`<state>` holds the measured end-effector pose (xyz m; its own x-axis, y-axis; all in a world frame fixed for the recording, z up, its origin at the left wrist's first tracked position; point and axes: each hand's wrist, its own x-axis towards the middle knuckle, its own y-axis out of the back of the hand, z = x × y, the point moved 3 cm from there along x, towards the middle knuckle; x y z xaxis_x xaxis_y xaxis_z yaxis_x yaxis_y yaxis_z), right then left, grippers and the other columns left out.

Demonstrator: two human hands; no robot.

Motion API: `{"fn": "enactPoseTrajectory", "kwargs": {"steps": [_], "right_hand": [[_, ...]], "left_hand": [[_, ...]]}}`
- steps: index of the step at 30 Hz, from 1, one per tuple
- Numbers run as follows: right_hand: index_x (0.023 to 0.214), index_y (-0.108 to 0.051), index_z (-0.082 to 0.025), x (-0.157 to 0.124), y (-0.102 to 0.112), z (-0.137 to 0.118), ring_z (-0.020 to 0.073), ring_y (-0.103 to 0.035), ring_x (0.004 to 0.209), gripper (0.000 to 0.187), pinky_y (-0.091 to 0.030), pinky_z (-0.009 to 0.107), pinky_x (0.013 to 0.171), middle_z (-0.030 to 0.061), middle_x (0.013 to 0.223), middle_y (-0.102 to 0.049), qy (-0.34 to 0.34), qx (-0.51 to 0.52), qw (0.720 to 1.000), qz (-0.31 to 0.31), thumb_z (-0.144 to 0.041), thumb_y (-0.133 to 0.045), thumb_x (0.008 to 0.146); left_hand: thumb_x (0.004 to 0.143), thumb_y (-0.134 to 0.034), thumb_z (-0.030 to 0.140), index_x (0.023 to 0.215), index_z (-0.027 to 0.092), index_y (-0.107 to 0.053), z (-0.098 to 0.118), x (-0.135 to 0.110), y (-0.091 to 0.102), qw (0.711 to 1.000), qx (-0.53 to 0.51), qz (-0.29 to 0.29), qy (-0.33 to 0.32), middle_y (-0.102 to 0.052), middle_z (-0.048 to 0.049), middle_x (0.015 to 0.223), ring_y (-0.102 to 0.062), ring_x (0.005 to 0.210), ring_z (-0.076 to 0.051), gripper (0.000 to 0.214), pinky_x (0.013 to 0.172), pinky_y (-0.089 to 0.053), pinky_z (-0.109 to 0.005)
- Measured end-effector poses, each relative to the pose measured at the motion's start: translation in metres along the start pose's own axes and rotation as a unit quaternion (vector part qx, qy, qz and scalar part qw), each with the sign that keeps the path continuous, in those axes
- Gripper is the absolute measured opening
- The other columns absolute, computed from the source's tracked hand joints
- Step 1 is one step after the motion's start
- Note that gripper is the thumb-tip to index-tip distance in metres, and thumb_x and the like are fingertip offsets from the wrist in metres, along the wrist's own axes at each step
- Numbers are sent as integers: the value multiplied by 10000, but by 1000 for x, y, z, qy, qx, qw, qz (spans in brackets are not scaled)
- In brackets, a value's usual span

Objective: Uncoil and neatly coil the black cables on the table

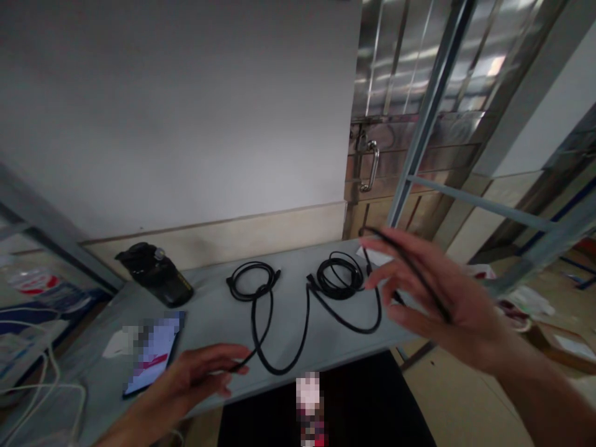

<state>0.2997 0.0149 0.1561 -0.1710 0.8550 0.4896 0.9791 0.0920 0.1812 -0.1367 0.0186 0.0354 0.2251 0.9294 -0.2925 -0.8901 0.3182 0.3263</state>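
Observation:
My left hand (205, 371) is low over the front of the grey table, its fingers closed around a thin stretch of black cable (279, 372). From there the cable bends in a wide loop across the tabletop. My right hand (451, 295) is raised above the table's right end, with a length of black cable (410, 264) running between thumb and fingers and across the palm. Between the hands, farther back, lie a loose coil of black cable (241, 296) and a thicker black coil (338, 292) with a plug end beside it.
A black bottle (161, 279) stands at the back left of the table (209, 323). Nearer me lies a phone (156, 357) with its screen lit. White cords (51, 354) hang at the far left. Metal frame posts (426, 124) rise at the right, before a metal door (395, 136).

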Motion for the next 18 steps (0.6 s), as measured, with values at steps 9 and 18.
{"fn": "enactPoseTrajectory", "kwargs": {"steps": [9, 18], "right_hand": [[1793, -362, -202, -27, -219, 108, 305, -648, 1502, 738, -541, 461, 1281, 162, 1639, -667, 183, -246, 900, -311, -368, -696, 1157], [1306, -680, -211, -123, -218, 156, 211, -752, 1007, 228, -623, 397, 1065, 69, 1090, -780, 267, -256, 918, -143, -311, -725, 1105]], "left_hand": [[789, -954, 481, 1105, 205, -858, -33, 38, -53, 990, -70, -115, -36, -848, -111, 1061, -788, 982, -308, 430, 906, -674, -435], [909, -932, 550, 1541, 251, -683, -66, 25, -32, 963, -266, -37, 20, -808, -184, 1418, -765, 1342, -433, 742, 1009, -663, -526]]}}
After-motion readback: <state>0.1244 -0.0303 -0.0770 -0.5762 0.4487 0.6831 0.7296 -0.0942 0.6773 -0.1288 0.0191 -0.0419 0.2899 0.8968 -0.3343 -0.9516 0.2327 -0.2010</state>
